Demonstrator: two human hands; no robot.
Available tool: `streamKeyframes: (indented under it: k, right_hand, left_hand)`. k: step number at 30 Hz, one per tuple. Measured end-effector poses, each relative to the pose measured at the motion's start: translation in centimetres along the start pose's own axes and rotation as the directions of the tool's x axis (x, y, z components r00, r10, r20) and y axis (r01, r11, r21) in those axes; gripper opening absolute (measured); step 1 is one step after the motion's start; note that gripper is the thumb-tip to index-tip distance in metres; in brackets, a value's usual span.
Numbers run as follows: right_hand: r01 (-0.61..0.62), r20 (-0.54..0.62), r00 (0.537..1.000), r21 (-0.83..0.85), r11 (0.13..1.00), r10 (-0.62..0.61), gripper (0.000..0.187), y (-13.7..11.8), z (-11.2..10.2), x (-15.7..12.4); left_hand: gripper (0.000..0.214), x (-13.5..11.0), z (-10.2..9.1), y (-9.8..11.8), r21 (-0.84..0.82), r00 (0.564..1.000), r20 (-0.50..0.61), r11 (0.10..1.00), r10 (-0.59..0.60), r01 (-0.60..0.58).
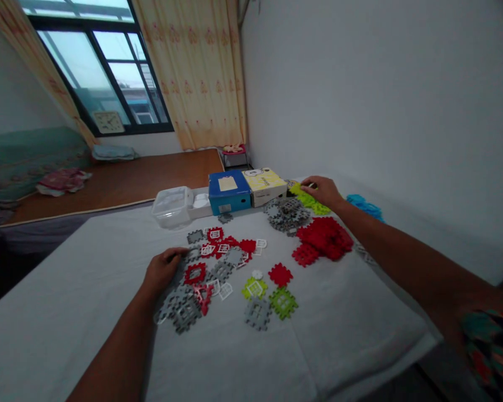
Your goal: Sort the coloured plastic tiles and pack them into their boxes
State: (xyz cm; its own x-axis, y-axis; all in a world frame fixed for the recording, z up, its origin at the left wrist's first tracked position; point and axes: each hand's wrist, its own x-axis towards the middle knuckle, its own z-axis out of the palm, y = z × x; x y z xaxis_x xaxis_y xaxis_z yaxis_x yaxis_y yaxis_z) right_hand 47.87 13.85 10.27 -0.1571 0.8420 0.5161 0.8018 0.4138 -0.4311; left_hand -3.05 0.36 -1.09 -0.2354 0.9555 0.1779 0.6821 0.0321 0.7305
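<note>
My right hand (322, 191) reaches to the far right of the table, its fingers pinched at the edge of a heap of lime-green interlocking tiles (318, 207). My left hand (164, 271) rests at the left of the scattered pieces, fingers curled beside a grey interlocking tile (193, 254); what is inside them, if anything, is hidden. Near it lie a red square frame (195, 273), a red triangular piece (203, 297), white window pieces (225, 291) and stacked grey tiles (184, 310). In the middle are a red tile (280, 274), a green tile (283, 302) and a grey tile (257, 313).
Heaps of grey tiles (287, 215), red tiles (324, 237) and blue pieces (365, 207) lie at the right. A blue box (229, 192), a yellow-and-white box (264, 187) and a clear plastic container (172, 206) stand at the table's back edge. A white wall (381, 100) rises on the right.
</note>
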Motion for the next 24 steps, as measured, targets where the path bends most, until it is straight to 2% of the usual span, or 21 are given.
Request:
streamKeyframes:
  k: [4,7,10,14,18,21,24]
  right_hand:
    - [-0.269,-0.163,0.954,-0.096,0.958,0.252,0.02,8.0,-1.6,1.0]
    - [-0.35,-0.234,0.923,-0.182,0.919,0.305,0.024,11.8,-1.5,1.4]
    - [-0.385,-0.263,0.912,-0.29,0.876,0.314,0.022,13.9,-0.5,2.0]
    - [-0.404,-0.255,0.91,-0.378,0.833,0.325,0.022,15.1,1.0,2.6]
    - [-0.395,-0.171,0.919,-0.399,0.828,0.356,0.025,15.4,1.5,2.4]
    - [-0.353,-0.119,0.935,-0.412,0.84,0.335,0.029,14.6,1.1,2.0]
    - [-0.293,-0.106,0.956,-0.396,0.87,0.273,0.034,12.2,0.5,1.8]
  left_hand:
    - [0.032,-0.1,-0.1,0.3,-0.01,1.0,-0.011,1.0,-0.014,0.013]
    - [0.031,-0.2,-0.3,0.7,-0.013,0.999,-0.025,1.0,-0.029,0.028]
    - [0.032,-0.3,-0.4,0.9,-0.028,0.999,-0.027,0.999,-0.043,0.042]
    - [0.035,-0.4,-0.3,0.9,-0.048,0.998,-0.029,0.997,-0.058,0.057]
    - [0.034,-0.4,-0.2,0.9,-0.048,0.998,-0.029,0.998,-0.051,0.049]
    - [0.035,-0.3,-0.2,0.8,-0.046,1.0,-0.014,0.999,-0.027,0.026]
    - [0.035,-0.2,-0.1,0.7,-0.03,1.0,-0.008,1.0,-0.006,0.006]
